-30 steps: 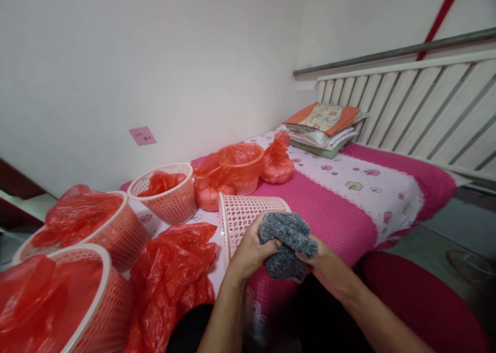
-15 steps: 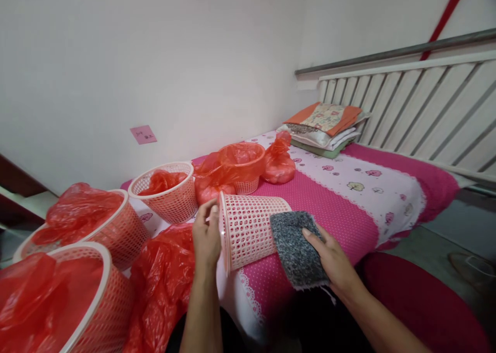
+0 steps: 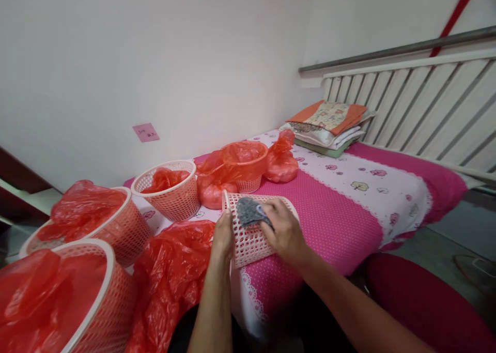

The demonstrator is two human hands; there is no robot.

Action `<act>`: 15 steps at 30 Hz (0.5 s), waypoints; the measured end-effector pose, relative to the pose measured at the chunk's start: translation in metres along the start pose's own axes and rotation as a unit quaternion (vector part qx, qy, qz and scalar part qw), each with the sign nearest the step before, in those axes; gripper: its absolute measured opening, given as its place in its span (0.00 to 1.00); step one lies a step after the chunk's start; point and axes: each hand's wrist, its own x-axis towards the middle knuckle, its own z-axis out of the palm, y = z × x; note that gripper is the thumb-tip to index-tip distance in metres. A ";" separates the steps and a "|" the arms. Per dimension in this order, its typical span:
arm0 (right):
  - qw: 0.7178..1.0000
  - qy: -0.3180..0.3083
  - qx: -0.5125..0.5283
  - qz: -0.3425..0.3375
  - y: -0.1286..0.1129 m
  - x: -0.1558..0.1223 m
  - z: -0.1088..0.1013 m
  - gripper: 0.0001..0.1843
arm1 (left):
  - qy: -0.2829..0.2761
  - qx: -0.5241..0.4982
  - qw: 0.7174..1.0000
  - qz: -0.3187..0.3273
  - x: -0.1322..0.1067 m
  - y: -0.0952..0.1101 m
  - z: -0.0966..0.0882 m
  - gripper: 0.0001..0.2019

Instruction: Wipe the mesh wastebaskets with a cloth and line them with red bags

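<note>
A light pink perforated plastic basket point(image 3: 248, 247) lies on its side at the bed's near edge, its mouth turned to the left. My left hand point(image 3: 223, 234) grips the basket at its rim; part of the fingers is hidden behind it. In my right hand point(image 3: 284, 229) is a grey cloth point(image 3: 248, 212), bunched under the fingers and pressed on the upper side of the basket. A crumpled red plastic bag point(image 3: 170, 270) lies just left of my left forearm.
Several similar baskets with red bags stand on the left, one basket point(image 3: 174, 200) near the wall. A tied red bag point(image 3: 282, 162) sits beyond. Folded bedding point(image 3: 329, 123) is stacked by the white headboard point(image 3: 418, 105). A dark red round stool point(image 3: 422, 301) stands at the right.
My right hand has moved left and up, bringing the cloth from the basket's base end onto its side. The cloth is now bunched. My left hand has closed on the rim.
</note>
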 end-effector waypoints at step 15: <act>0.990 -0.061 -0.094 -0.088 0.010 -0.046 0.065 0.31 | 0.022 -0.043 0.999 -0.015 0.000 0.003 -0.006 0.20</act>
